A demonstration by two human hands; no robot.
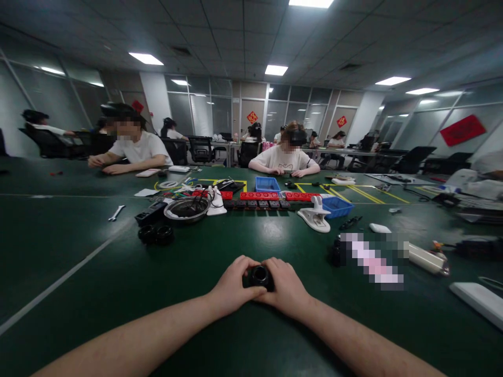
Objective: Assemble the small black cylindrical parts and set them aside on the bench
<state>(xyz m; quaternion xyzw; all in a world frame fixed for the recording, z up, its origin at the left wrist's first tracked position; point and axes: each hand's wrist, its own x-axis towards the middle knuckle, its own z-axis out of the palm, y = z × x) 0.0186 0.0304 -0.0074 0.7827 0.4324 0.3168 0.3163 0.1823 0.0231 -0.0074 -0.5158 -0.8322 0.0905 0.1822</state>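
Observation:
A small black round part with an open hole in its top (pixel 259 273) sits upright near the middle of the green table (pixel 188 335). I cannot make out its exact kind. From the left, my left hand (pixel 236 287) wraps its fingers and thumb around it. My right hand (pixel 286 289) closes on the opposite side, with fingers over the far edge and thumb at the near edge. Both hands meet around the part and hide its sides. Similar-looking black round pieces (pixel 156 234) stand together farther off to the left.
Beyond my hands are a metal bowl (pixel 187 208), a white clip base (pixel 316 215), red power strips (pixel 259 196) and blue bins (pixel 267 184). A wrench (pixel 117 213) lies left; a white box (pixel 477 303) lies right. Co-workers (pixel 285 154) sit across the table.

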